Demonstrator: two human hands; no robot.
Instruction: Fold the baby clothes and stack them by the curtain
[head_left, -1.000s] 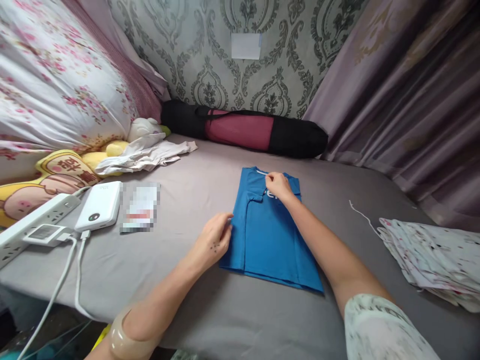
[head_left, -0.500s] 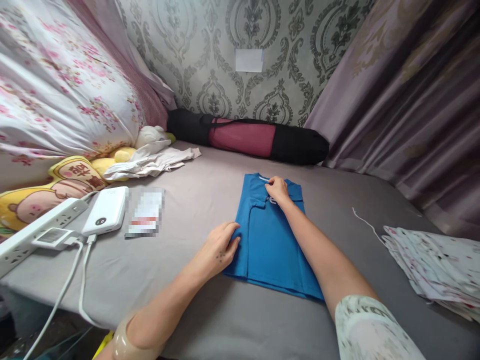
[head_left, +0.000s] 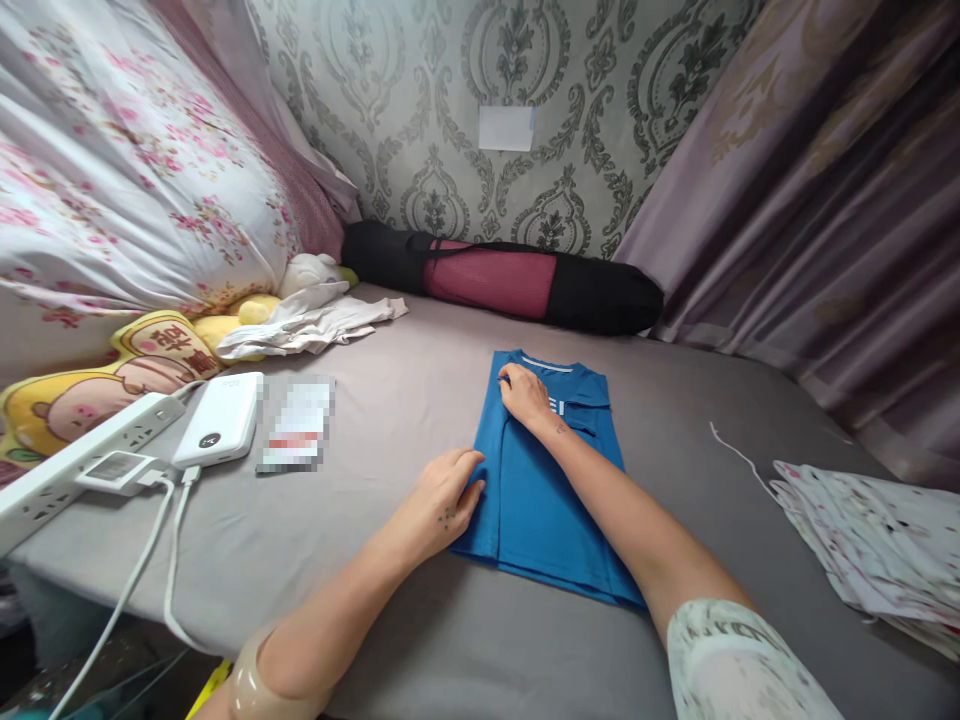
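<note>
A blue T-shirt [head_left: 555, 510] lies on the grey sheet with its sides folded inward, its collar facing away from me. Part of a white print shows on its chest. My right hand [head_left: 526, 395] reaches across it, fingers closed on the cloth at the upper left, beside the collar. Its forearm covers part of the shirt's right half. My left hand [head_left: 450, 500] rests at the shirt's lower left edge, thumb and forefinger apart, touching the cloth.
On the left are a white power strip [head_left: 90, 465], a power bank [head_left: 221, 420] with cables, a blurred packet [head_left: 298, 425] and plush toys [head_left: 82, 400]. A black and pink roll bag [head_left: 495, 280] lies along the wall. Folded patterned cloth [head_left: 877, 540] lies at right.
My right hand has moved left from the collar to the shirt's upper left edge, drawing the sleeve fold with it. More of the collar and print shows. My left hand stays in place.
</note>
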